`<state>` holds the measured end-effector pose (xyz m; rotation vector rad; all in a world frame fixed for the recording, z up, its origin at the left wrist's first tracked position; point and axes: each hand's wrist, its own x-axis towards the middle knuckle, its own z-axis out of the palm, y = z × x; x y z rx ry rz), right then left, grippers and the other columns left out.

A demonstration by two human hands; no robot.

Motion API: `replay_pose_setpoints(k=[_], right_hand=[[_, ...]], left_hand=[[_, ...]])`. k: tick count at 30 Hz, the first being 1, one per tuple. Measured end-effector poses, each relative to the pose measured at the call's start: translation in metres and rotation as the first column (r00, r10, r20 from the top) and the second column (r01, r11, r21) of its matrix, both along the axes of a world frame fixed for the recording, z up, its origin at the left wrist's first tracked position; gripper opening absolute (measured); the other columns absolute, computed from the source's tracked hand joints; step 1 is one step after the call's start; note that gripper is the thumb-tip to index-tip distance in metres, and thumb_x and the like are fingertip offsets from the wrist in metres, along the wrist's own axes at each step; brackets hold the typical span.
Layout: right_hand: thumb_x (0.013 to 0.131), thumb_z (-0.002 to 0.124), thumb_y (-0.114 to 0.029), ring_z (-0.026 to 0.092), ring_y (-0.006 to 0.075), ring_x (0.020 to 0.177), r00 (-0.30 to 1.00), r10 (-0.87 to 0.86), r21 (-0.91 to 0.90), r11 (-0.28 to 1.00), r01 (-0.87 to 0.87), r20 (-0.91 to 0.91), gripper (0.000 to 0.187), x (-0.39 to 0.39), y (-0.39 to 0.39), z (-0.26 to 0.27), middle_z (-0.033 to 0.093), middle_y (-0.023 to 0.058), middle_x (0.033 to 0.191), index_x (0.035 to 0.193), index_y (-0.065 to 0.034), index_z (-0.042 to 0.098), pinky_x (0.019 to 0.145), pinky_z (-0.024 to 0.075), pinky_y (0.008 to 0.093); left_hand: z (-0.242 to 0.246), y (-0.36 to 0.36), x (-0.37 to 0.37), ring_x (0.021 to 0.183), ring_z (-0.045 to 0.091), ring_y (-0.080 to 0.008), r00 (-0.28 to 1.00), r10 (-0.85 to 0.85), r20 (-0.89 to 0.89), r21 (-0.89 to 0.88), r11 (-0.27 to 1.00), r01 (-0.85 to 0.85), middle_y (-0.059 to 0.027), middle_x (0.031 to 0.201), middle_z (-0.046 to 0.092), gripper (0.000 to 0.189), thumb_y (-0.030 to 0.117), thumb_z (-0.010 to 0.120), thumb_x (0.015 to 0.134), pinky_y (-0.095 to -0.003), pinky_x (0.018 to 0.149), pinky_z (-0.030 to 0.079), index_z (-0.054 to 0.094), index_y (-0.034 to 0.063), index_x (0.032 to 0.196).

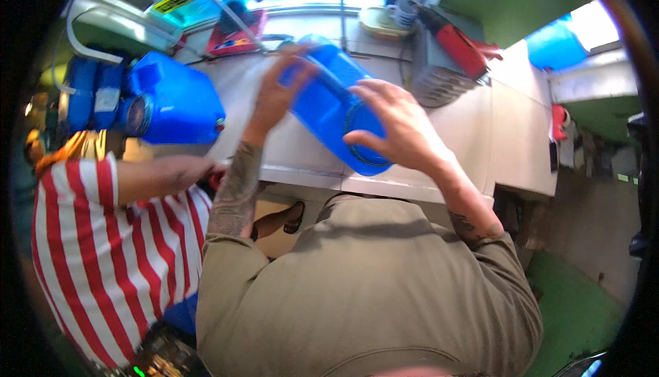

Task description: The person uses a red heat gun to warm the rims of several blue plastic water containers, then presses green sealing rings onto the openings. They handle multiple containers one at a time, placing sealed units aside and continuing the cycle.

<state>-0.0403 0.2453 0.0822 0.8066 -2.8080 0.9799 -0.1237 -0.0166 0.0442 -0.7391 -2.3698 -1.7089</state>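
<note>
A blue plastic canister (322, 119) lies slantwise over the light countertop before me, its near end close to the front edge. Its round, ridged screw cap or neck (368, 135) faces me on the right. My right hand (399, 124) is over that round part, thumb and fingers spread apart, and hides some of it. At the canister's far left side is my left hand (283, 88), blurred by motion. Its fingers overlap the blue wall, but whether they grip it is unclear.
Left on the counter (237, 93) stands another blue canister (175, 99). A person in a striped shirt (118, 253) is close at my left. A red-and-black tool (458, 47) rests on a grey object (437, 78) at the back right, near a mug (403, 14). A pink tray (237, 37) sits by the window.
</note>
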Motion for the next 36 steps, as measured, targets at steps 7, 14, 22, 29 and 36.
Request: replay_pose_setpoints(k=[7,14,22,29,36], right_hand=[[0.077,0.077,-0.049,0.047,0.0384,0.132,1.000,0.027,0.212,0.977,-0.023,-0.014,0.074,0.008,-0.015,-0.012,0.055,0.0198,0.132,0.134,-0.0051,0.059,0.118,0.0277,0.0531],[0.073,0.079,-0.045,0.052,0.0330,0.123,0.986,0.164,0.147,0.976,-0.160,-0.013,0.068,0.009,0.023,-0.010,0.058,0.0174,0.125,0.125,-0.0043,0.064,0.109,0.0365,0.0497],[0.079,0.080,-0.042,0.053,0.0324,0.126,0.883,0.468,0.092,0.879,-0.469,0.031,0.059,0.014,0.153,0.004,0.060,0.0150,0.126,0.124,-0.0075,0.065,0.111,0.0385,0.0477],[0.096,0.067,-0.044,0.062,0.0270,0.121,0.895,0.175,-0.582,0.806,0.109,0.410,0.058,0.012,0.349,-0.008,0.068,0.0151,0.123,0.137,-0.0029,0.058,0.108,0.0441,0.0416],[0.096,0.060,-0.060,0.066,0.0243,0.115,0.892,-0.125,-0.576,0.722,0.382,0.434,0.071,0.077,0.508,-0.026,0.072,0.0164,0.116,0.137,-0.0024,0.058,0.105,0.0470,0.0405]], left_hand=[[-0.057,-0.031,-0.081,0.111,0.059,-0.0143,0.977,0.050,0.209,0.050,0.997,-0.062,-0.0085,0.122,0.069,0.042,0.037,0.056,0.105,-0.0293,0.100,0.044,0.069,0.0021,0.124],[-0.053,-0.015,-0.038,0.112,0.060,-0.0158,0.936,0.183,0.302,0.046,0.977,-0.206,-0.0114,0.127,0.067,0.048,0.039,0.049,0.107,-0.0285,0.100,0.044,0.067,-0.0002,0.127],[-0.055,0.088,0.088,0.127,0.052,-0.0205,0.799,0.429,0.422,0.055,0.867,-0.495,-0.0132,0.143,0.055,0.047,0.039,0.044,0.109,-0.0343,0.109,0.039,0.057,0.0006,0.133],[-0.034,0.232,0.169,0.152,0.020,-0.0314,0.878,0.126,0.461,0.159,0.962,-0.222,-0.0180,0.167,0.016,0.051,0.017,0.049,0.098,-0.0447,0.124,0.016,0.032,0.0033,0.144],[-0.036,0.400,0.159,0.153,0.016,-0.0335,0.902,-0.073,0.426,0.183,0.983,-0.007,-0.0228,0.167,0.016,0.060,0.038,0.058,0.101,-0.0455,0.124,0.011,0.034,0.0042,0.145]])
